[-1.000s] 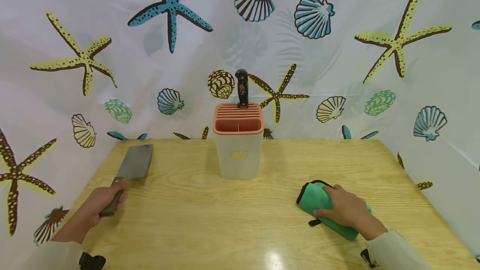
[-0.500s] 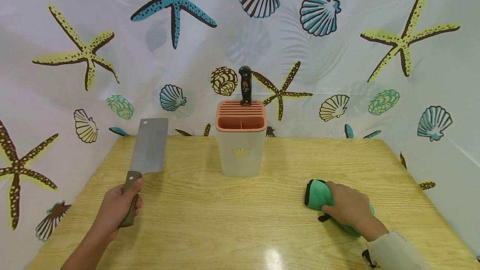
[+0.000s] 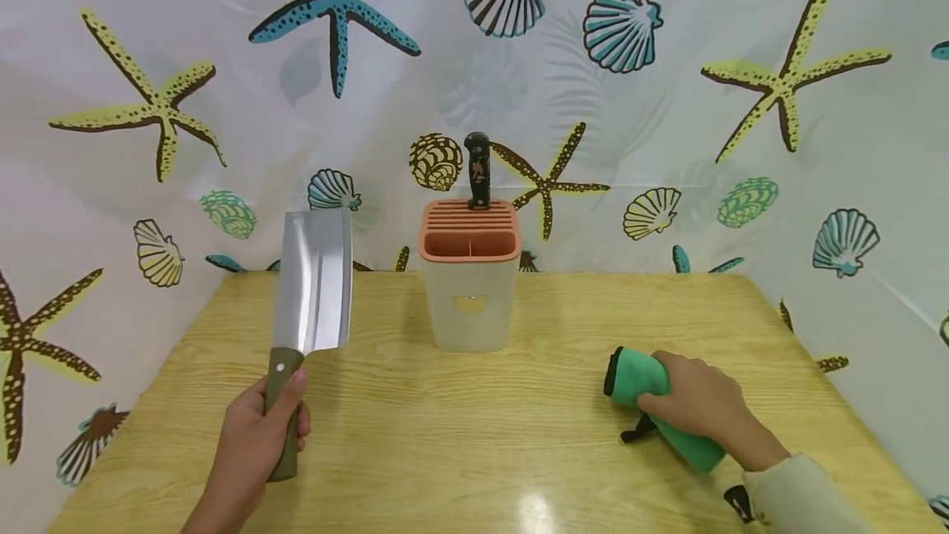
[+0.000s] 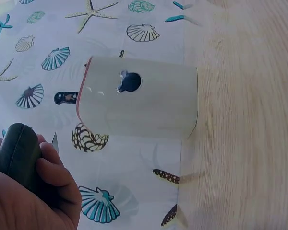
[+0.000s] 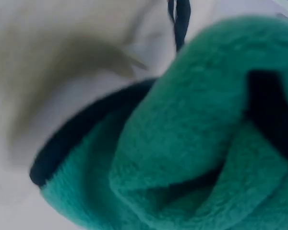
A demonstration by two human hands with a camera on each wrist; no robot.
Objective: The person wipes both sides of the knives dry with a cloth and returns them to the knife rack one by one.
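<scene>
In the head view my left hand (image 3: 255, 439) grips the green-brown handle of a cleaver (image 3: 311, 283), its wide blade pointing up above the table's left side. The left wrist view shows that hand (image 4: 43, 191) curled round the handle's butt end (image 4: 19, 153), with the blade mostly hidden. My right hand (image 3: 704, 398) grips a folded green cloth (image 3: 641, 373) with black edging over the table's right side. Folds of the cloth (image 5: 182, 134) fill much of the right wrist view, where the hand itself cannot be made out.
A white knife holder (image 3: 472, 311) with an orange slotted top stands at the back middle of the wooden table (image 3: 445, 443). A black-handled knife (image 3: 479, 171) stands in its slots. Behind hangs a curtain (image 3: 689, 122) printed with starfish and shells.
My left hand has lifted the cleaver and moved right, and the blade has turned more upright. My right hand has shifted slightly right with the cloth, which looks more bunched.
</scene>
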